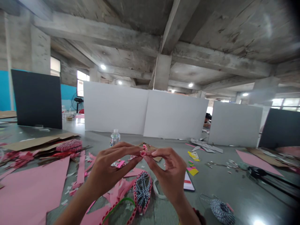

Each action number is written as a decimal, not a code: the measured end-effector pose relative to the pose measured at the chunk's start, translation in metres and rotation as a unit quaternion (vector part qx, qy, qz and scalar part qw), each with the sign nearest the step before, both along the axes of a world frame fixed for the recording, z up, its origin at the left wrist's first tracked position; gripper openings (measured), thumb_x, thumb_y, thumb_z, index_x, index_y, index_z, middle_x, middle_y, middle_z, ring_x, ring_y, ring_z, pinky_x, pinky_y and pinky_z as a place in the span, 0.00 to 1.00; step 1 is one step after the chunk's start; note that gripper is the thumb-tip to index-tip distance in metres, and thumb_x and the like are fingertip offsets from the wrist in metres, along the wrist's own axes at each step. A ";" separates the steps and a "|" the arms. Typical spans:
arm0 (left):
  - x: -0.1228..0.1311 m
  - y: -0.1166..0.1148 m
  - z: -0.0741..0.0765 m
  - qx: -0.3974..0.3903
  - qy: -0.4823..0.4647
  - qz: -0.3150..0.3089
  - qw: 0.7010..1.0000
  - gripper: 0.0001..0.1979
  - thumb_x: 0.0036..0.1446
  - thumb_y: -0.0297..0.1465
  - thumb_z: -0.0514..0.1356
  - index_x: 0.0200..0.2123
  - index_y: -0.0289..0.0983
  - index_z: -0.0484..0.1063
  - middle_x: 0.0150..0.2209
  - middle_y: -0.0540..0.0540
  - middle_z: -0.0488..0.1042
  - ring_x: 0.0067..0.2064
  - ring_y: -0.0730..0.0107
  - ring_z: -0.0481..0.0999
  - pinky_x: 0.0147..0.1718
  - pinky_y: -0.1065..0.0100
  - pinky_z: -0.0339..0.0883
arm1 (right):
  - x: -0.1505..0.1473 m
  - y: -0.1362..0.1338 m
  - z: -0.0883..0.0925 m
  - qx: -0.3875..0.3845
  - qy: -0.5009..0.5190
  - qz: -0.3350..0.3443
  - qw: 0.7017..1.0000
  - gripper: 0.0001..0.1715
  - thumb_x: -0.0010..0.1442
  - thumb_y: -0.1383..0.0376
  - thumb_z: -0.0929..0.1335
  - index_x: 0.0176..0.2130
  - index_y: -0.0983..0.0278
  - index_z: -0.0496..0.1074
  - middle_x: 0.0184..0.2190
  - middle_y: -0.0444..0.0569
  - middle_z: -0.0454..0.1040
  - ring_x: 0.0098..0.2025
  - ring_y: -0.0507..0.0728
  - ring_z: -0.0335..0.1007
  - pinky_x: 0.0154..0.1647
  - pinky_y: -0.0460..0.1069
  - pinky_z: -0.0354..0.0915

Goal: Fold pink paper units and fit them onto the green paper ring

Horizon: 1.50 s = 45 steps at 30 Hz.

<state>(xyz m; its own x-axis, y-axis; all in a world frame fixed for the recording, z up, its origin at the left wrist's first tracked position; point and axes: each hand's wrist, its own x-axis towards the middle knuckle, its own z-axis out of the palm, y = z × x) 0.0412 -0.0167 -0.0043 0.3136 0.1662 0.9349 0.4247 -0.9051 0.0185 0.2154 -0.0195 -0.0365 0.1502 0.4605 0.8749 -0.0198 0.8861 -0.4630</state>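
Looked like a makeshift paper-craft workshop: raw concrete beams [211, 59] overhead, pink card sheets [30, 193] and cut scraps strewn across the long grey worktable [234, 190], white partition boards [114, 106] standing along its far side.

Both bare hands are raised in front of the body and held close together, backs turned up toward the head camera: the left hand [110, 167] comes in from the lower left, the right hand [170, 173] from the lower right. Their fingertips [151, 153] almost meet at the centre — each thumb and forefinger closed in a small, careful pinch, the other fingers curled loosely beneath. The left forearm [75, 204] and right forearm [187, 212] slant down and outward to form a narrow V, running off the bottom edge of the view.
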 end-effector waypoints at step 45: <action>0.002 -0.002 0.001 -0.017 -0.014 -0.049 0.999 0.09 0.55 0.23 0.66 0.39 0.39 0.78 0.34 0.49 0.81 0.37 0.69 0.80 0.36 0.70 0.77 | -0.001 0.003 0.000 0.066 -0.059 -0.038 0.995 0.17 0.57 0.76 0.71 0.42 0.56 0.80 0.37 0.47 0.80 0.38 0.57 0.77 0.41 0.51 0.73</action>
